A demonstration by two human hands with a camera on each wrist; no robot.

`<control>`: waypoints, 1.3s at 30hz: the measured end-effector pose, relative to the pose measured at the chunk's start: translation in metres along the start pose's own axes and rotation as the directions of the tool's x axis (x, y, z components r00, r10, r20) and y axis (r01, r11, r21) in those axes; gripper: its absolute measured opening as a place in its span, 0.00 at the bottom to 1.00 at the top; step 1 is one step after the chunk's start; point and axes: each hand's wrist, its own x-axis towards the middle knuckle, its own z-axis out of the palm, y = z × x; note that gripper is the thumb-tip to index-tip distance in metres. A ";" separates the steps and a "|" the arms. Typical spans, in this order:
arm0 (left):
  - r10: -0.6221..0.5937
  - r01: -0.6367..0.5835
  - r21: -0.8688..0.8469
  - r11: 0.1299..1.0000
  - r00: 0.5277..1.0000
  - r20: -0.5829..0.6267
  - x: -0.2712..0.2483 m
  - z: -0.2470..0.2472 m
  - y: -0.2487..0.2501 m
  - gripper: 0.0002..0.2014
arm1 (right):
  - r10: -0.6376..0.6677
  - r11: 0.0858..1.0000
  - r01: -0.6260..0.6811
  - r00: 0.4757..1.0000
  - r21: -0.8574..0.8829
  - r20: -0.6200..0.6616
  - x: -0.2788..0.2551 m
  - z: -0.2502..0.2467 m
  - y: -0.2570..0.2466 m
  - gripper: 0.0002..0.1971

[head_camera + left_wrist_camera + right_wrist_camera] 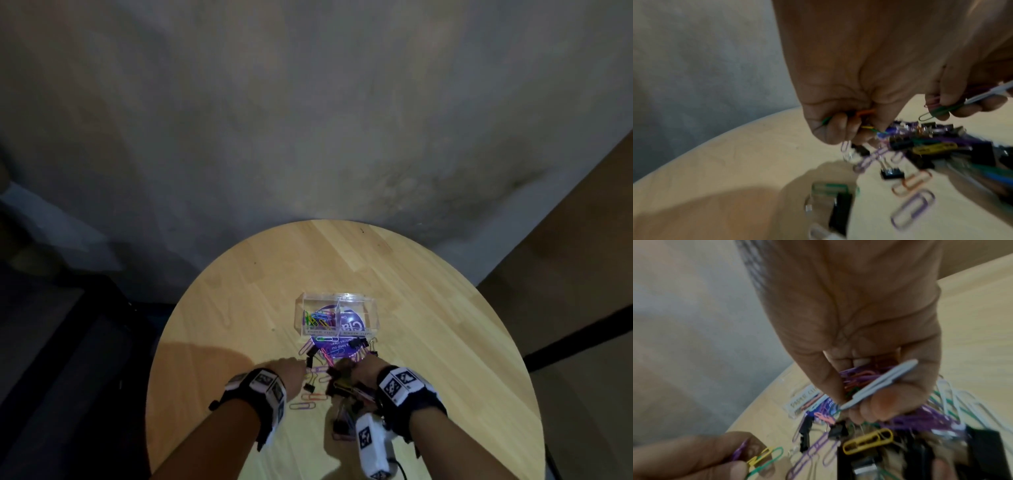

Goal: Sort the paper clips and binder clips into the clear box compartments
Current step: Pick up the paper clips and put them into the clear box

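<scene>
A clear two-compartment box (337,317) stands on the round wooden table (239,291); its left compartment holds several coloured paper clips (318,318). A loose pile of paper clips and black binder clips (339,373) lies in front of it. My left hand (289,371) curls round a few coloured paper clips (867,123). My right hand (356,371) grips a bundle of paper clips (869,379), a pale blue one (879,382) pinched on top. Both hands hover over the pile.
A purple round label (337,346) lies under the box and pile. A yellow paper clip (867,443) and black binder clips (892,173) lie below the hands. A concrete wall stands behind the table, dark furniture to the left.
</scene>
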 end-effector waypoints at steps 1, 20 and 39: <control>-0.009 0.009 -0.024 1.000 1.000 -0.009 -0.001 -0.009 0.001 0.16 | 0.001 0.999 -0.001 1.000 0.042 0.003 -0.005 -0.007 -0.001 0.13; -0.195 0.185 -0.284 0.941 0.981 -0.007 0.082 -0.120 0.002 0.14 | 0.110 0.947 -0.049 0.978 0.317 -0.176 0.072 -0.091 -0.059 0.12; -0.140 0.152 -0.196 0.969 0.987 0.077 0.023 -0.004 -0.043 0.26 | -0.235 0.970 0.210 0.940 -0.120 -0.249 0.030 0.006 0.004 0.10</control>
